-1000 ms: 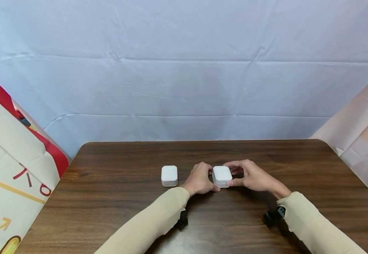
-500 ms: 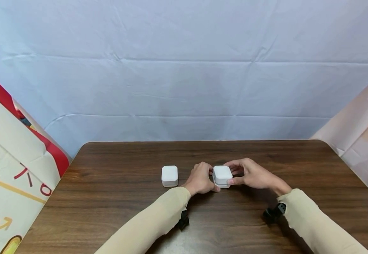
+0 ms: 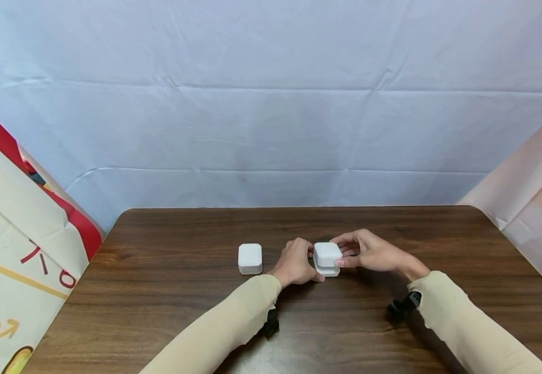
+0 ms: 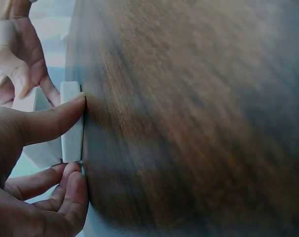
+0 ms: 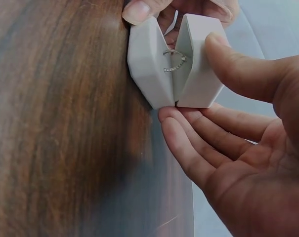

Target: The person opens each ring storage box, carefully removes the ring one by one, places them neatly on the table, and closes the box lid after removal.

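While L hand [image 3: 294, 262] pinches box base [image 5: 147, 66], prob. to steady it on surface [image 3: 177, 301], R hand [image 3: 371, 253] grips tilted lid [image 5: 202, 66], ring [image 5: 183, 60] btwn.

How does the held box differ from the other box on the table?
The held box is partly open, with a ring showing inside; the other box looks closed. The left hand and right hand grip the held box; neither touches the other box. Both boxes are white and squarish, and sit on the table.
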`<action>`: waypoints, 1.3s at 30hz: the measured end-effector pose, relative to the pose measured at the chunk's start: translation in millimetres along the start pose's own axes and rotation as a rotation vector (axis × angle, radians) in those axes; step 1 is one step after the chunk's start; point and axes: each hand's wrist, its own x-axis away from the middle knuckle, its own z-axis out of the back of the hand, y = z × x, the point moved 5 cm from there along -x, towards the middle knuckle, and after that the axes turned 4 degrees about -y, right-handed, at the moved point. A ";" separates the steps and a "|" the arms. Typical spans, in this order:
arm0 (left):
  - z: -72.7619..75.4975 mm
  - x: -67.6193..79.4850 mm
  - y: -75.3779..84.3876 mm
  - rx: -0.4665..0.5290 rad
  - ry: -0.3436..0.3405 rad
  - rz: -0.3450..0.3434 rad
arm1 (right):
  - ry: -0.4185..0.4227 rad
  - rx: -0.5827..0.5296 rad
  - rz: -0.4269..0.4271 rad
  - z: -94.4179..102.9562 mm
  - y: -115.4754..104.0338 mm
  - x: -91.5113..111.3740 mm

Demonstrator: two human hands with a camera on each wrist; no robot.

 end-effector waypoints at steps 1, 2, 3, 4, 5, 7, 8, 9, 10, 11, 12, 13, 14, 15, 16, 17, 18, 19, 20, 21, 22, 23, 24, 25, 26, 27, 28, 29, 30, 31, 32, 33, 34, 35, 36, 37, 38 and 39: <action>-0.1 -0.2 -0.2 0.001 0.000 0.003 | -0.006 -0.004 -0.001 0.4 0.1 -0.2; -0.3 -0.5 -0.6 0.001 0.000 0.005 | -0.008 -0.005 -0.004 1.2 0.5 -0.4; -0.7 -0.8 -1.1 0.001 -0.001 0.008 | -0.008 -0.005 -0.012 1.9 0.9 -0.4; -1.0 -1.0 -1.5 0.001 -0.002 0.011 | -0.009 -0.007 -0.018 2.5 1.2 -0.6; -1.3 -1.2 -1.8 0.001 -0.003 0.014 | -0.011 -0.010 -0.024 3.1 1.7 -0.6; -1.4 -1.3 -2.2 -0.002 -0.003 0.020 | -0.011 -0.019 -0.036 4.2 2.5 -0.7; -1.4 -1.5 -2.3 -0.002 -0.004 0.022 | -0.011 -0.023 -0.042 4.7 3.0 -0.8; -1.5 -1.5 -2.4 -0.002 -0.003 0.023 | -0.011 -0.031 -0.048 4.9 3.2 -0.9; -1.4 -1.7 -2.4 -0.004 -0.002 0.024 | -0.012 -0.038 -0.053 5.3 3.6 -1.0; -1.6 -1.9 -2.5 -0.005 -0.003 0.025 | -0.014 -0.045 -0.056 5.7 4.1 -1.0; -1.8 -2.0 -2.7 -0.004 -0.004 0.027 | -0.015 -0.050 -0.058 5.9 4.2 -1.0; -1.9 -2.1 -2.8 -0.004 -0.006 0.028 | -0.015 -0.053 -0.060 6.1 4.3 -1.1; -2.4 -2.1 -3.1 -0.002 -0.007 0.029 | -0.016 -0.057 -0.061 6.3 4.5 -1.2; -2.7 -2.2 -3.2 0.002 -0.009 0.028 | -0.016 -0.061 -0.064 6.4 4.6 -1.3; -2.9 -2.2 -3.3 0.006 -0.010 0.027 | -0.017 -0.060 -0.066 6.5 4.8 -1.4; -3.4 -2.1 -3.5 0.009 -0.012 0.024 | -0.017 -0.061 -0.067 6.6 5.0 -1.5; -3.6 -2.3 -3.5 0.001 -0.011 0.021 | -0.016 -0.058 -0.068 6.6 5.0 -1.6; -3.6 -2.3 -3.4 0.001 -0.009 0.014 | -0.015 -0.057 -0.068 6.8 5.4 -1.6; -4.0 -2.3 -3.5 0.004 -0.009 0.009 | -0.013 -0.059 -0.070 6.9 5.7 -1.6; -4.0 -2.3 -3.2 0.007 -0.007 0.002 | -0.011 -0.055 -0.068 7.0 5.8 -1.5; -3.9 -2.3 -3.1 0.006 -0.006 0.000 | -0.008 -0.053 -0.067 7.3 6.2 -1.4; -3.8 -2.3 -3.0 0.005 -0.006 -0.002 | -0.006 -0.053 -0.068 7.3 6.4 -1.3; -3.7 -2.3 -3.0 0.006 -0.005 -0.002 | -0.004 -0.055 -0.069 7.1 6.6 -1.3; -3.5 -2.1 -2.8 0.018 -0.007 -0.002 | -0.003 -0.063 -0.069 7.0 6.9 -1.1; -3.3 -2.0 -2.8 0.020 -0.009 0.001 | -0.002 -0.071 -0.073 6.8 7.2 -1.0; -3.0 -1.9 -2.6 0.022 -0.009 0.002 | 0.000 -0.081 -0.077 6.4 7.5 -0.9; -2.9 -1.8 -2.6 0.022 -0.011 0.005 | 0.003 -0.095 -0.083 6.2 8.0 -0.8; -2.7 -1.6 -2.5 0.023 -0.012 0.005 | 0.004 -0.109 -0.086 5.9 8.2 -0.8; -2.7 -1.6 -2.5 0.025 -0.013 0.006 | 0.005 -0.120 -0.087 5.6 8.3 -0.8; -2.6 -1.5 -2.3 0.026 -0.015 0.008 | 0.008 -0.131 -0.089 5.5 8.5 -0.7; -2.6 -1.5 -2.3 0.027 -0.016 0.010 | 0.011 -0.139 -0.091 5.3 8.7 -0.8; -2.6 -1.6 -2.1 0.028 -0.017 0.012 | 0.014 -0.149 -0.096 5.1 9.0 -0.9; -2.5 -1.6 -1.9 0.029 -0.019 0.015 | 0.016 -0.158 -0.098 5.0 9.2 -1.2; -2.2 -1.3 -1.7 0.029 -0.021 0.018 | 0.019 -0.165 -0.102 4.9 9.4 -1.3; -2.2 -1.4 -1.8 0.029 -0.023 0.020 | 0.021 -0.171 -0.107 4.8 9.5 -1.5; -2.0 -1.2 -1.8 0.028 -0.023 0.022 | 0.023 -0.178 -0.112 4.5 9.2 -1.5; -1.8 -1.1 -1.7 0.028 -0.024 0.023 | 0.025 -0.185 -0.118 4.4 9.1 -1.5; -1.7 -0.9 -1.7 0.028 -0.024 0.023 | 0.028 -0.188 -0.125 4.4 8.8 -1.5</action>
